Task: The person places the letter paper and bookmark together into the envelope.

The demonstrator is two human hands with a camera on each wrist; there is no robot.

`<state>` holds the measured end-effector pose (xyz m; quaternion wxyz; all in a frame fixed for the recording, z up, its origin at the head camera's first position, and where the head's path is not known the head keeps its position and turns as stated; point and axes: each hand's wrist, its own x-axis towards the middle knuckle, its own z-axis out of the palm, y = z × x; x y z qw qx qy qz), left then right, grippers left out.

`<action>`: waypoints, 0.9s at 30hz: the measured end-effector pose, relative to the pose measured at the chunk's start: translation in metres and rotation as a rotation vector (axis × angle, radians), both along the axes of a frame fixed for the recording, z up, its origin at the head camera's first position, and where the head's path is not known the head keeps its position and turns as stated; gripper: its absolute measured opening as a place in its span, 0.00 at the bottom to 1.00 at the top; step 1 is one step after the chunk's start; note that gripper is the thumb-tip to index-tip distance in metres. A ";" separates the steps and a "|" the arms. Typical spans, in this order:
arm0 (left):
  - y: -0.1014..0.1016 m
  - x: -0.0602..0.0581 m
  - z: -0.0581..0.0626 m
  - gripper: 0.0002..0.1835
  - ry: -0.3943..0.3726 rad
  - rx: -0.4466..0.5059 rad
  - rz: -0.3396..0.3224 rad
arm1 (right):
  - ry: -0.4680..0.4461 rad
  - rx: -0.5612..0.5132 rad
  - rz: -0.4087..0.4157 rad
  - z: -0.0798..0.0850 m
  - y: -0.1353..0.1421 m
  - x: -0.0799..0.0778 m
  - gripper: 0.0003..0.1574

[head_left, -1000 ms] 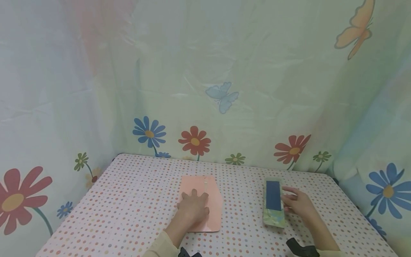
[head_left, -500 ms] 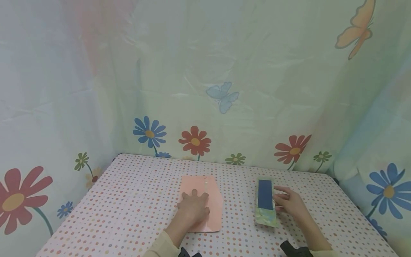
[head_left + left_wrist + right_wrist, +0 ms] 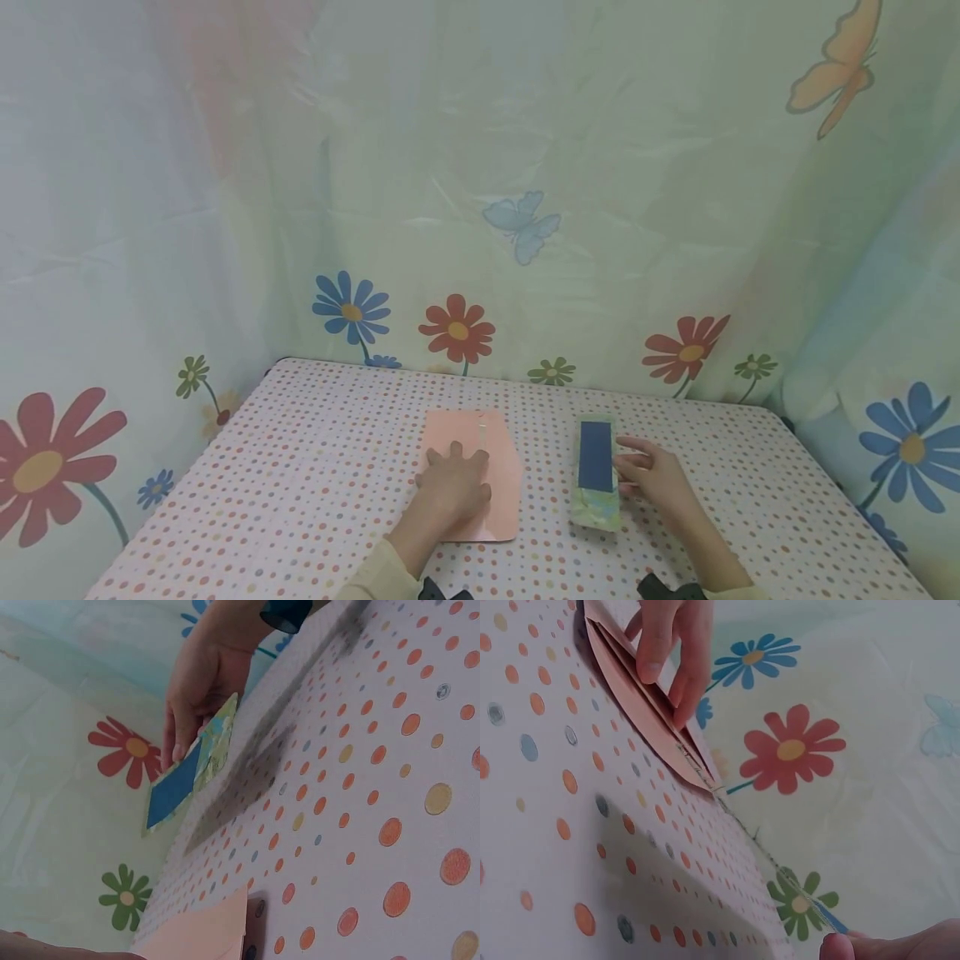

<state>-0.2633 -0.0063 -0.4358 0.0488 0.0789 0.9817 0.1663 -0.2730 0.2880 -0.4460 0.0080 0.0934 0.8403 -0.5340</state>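
My left hand (image 3: 452, 487) rests with spread fingers on a pink envelope (image 3: 504, 475) lying on the table. In the right wrist view, the envelope's near side gapes, its flap (image 3: 641, 712) lying toward the card. My right hand (image 3: 654, 477) pinches the right edge of a green patterned card (image 3: 596, 510) with a dark blue rectangle on it. The card is held above the table, to the right of the envelope and apart from it. From the right wrist, the card appears nearly edge-on. The left wrist view shows the card's shadow below it.
A white cloth with coloured dots covers the table (image 3: 300, 467). Behind it and on both sides hangs a curtain (image 3: 637, 208) printed with flowers and butterflies. Dark wrist straps (image 3: 667, 587) show at the bottom of the head view.
My right hand has carried the card leftward, closer to the envelope. The left hand and the envelope have stayed in place.
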 end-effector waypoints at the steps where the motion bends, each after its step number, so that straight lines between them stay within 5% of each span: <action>1: 0.000 0.000 0.000 0.26 0.001 0.000 0.000 | 0.001 -0.002 0.001 -0.001 -0.002 0.000 0.33; 27: 0.000 0.003 0.001 0.26 0.023 0.005 0.000 | -0.005 -0.104 -0.018 -0.008 -0.039 0.004 0.33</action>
